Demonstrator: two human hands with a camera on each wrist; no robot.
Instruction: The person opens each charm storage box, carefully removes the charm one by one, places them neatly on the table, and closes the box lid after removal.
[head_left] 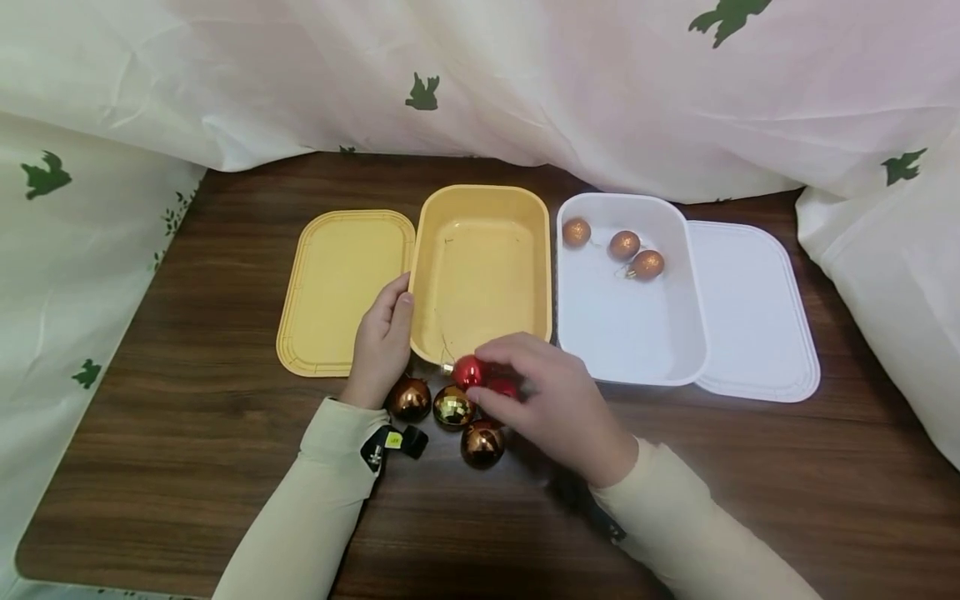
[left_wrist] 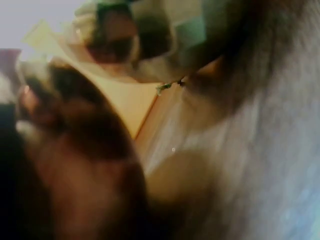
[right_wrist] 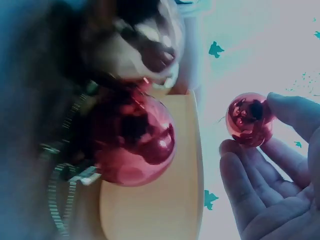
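My right hand [head_left: 558, 400] pinches a shiny red Christmas ball [head_left: 468, 372] between thumb and fingers, over the near rim of the yellow box [head_left: 480, 287]. In the right wrist view, the held red ball [right_wrist: 248, 120] sits at the fingertips. A second red ball [head_left: 504, 388] lies partly hidden beneath that hand. My left hand [head_left: 381, 346] rests against the yellow box's left wall, thumb by the rim. Between the wrists lie a faceted gold ball [head_left: 453, 407] and two bronze balls [head_left: 410, 400]. The left wrist view is blurred by balls close to the camera.
On the right stands a white box [head_left: 630, 333] holding three glittery orange balls [head_left: 623, 245]. A white lid [head_left: 757, 312] lies beside it, partly under its edge. The yellow lid [head_left: 345, 287] lies left of the yellow box. A bird-patterned curtain [head_left: 487, 83] borders the wooden table [head_left: 187, 400].
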